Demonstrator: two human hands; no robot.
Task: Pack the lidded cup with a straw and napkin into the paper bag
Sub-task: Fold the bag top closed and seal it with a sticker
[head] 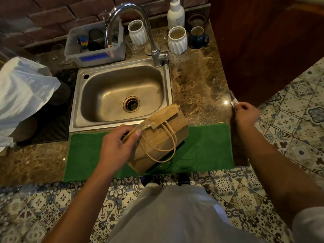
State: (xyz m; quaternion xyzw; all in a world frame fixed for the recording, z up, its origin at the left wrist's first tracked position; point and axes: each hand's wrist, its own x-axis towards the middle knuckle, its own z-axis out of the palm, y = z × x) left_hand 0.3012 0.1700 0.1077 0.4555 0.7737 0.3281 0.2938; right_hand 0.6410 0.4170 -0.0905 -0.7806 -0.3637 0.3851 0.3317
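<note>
A brown paper bag [161, 137] with twine handles stands tilted on the green mat [206, 149], its folded top leaning toward the sink. My left hand [121, 144] grips the bag's top left edge, thumb on the paper. Off the counter's right edge, my right hand [245, 113] pinches a thin wrapped straw [233, 99], its white paper end showing above the fingers. No lidded cup or napkin is visible outside the bag, and the bag's inside is hidden.
A steel sink [98, 123] with a tall faucet [150, 39] lies behind the mat. Two white ribbed vases [177, 39], a blue mug [198, 38], a lotion bottle [175, 13] and a plastic tub [94, 55] line the back. A white plastic bag [22, 95] sits left.
</note>
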